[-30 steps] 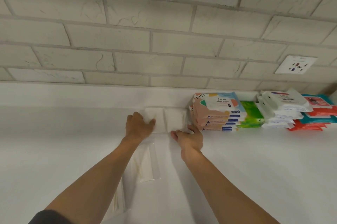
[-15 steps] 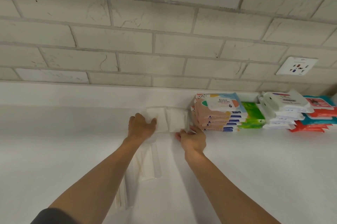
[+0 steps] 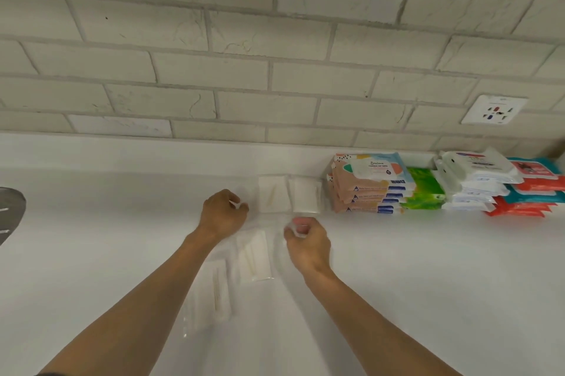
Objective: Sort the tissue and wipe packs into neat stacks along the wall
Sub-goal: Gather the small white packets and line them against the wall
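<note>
Tissue packs [image 3: 273,198] sit beside peach wipe stack [image 3: 367,189], below outlet [image 3: 493,109].

This looks like a home kitchen or utility corner; a smooth white counter [image 3: 428,284] runs back to a wall [image 3: 244,39] faced in pale brick-laid tiles with grey grout lines, a splashback of the domestic sort; a low white upstand [image 3: 122,152] joins the two; a white multi-pin socket [image 3: 494,109] is set into the tiles at the right; shop-bought wipe and tissue packs [image 3: 371,183] are stacked against the wall; a grey metallic rim [image 3: 10,210] shows at the left edge, too cropped to identify.
</note>
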Tool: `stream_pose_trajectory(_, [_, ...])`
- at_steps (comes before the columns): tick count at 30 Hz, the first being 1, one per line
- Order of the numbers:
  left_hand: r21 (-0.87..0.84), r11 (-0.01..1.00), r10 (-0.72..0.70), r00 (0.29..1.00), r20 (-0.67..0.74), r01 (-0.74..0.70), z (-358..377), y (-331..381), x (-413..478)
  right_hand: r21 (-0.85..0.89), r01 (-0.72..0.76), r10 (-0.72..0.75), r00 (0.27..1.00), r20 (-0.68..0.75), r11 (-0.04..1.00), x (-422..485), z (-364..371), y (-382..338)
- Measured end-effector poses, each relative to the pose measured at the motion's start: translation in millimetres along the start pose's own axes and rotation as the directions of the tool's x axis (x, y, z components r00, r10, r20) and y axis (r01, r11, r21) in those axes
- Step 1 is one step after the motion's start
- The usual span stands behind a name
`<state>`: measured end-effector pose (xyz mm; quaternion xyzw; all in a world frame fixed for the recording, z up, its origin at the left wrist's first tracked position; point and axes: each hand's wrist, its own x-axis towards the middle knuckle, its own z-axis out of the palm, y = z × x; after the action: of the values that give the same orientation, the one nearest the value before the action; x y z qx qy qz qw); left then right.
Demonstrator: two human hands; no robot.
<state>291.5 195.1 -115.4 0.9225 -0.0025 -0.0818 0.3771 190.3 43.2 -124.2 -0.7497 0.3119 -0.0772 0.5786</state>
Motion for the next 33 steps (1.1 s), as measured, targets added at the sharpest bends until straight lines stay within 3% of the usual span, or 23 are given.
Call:
stream_pose_trajectory(5, [0.126,0.992,0.019,0.999,0.038,-0.023,-27.8,-16.9,-30.8,-0.251,0.122,-0.079,0.982,0.174,0.960,-34.7,12.5,3.1])
stream_pose_trajectory(9, [0.219,0.975,-0.066,0.989,0.131,0.036,-41.4,-35.0,-56.7,-0.523,0.269,-0.153,0.955,0.255,0.809,-53.6,21.1,8.9])
stream_pose_trajectory(13, [0.390,0.915,-0.185,0.967,0.175,0.105,-44.6,-49.1,-81.5,-0.655,0.334,-0.215,0.942,0.258,0.678,-68.5,30.2,13.6])
stream_pose_trajectory(16, [0.509,0.850,-0.232,0.964,0.132,0.134,-38.6,-48.7,-98.9,-0.684,0.369,-0.245,0.930,0.276,0.629,-74.4,32.4,16.9])
stream_pose_trajectory(23, [0.546,0.810,-0.285,0.957,0.047,0.214,-20.2,-45.9,-116.4,-0.480,0.249,-0.135,0.956,0.260,0.841,-73.5,20.4,12.6])
stream_pose_trajectory(26, [0.538,0.820,-0.246,0.969,0.022,0.196,-23.4,-40.6,-119.5,-0.381,0.178,-0.077,0.961,0.265,0.907,-72.3,11.5,9.8])
stream_pose_trajectory(33, [0.179,0.968,-0.191,0.980,0.055,0.178,-29.9,-45.7,-120.8,-0.235,0.127,-0.068,0.968,0.244,0.964,-73.5,-7.7,16.4])
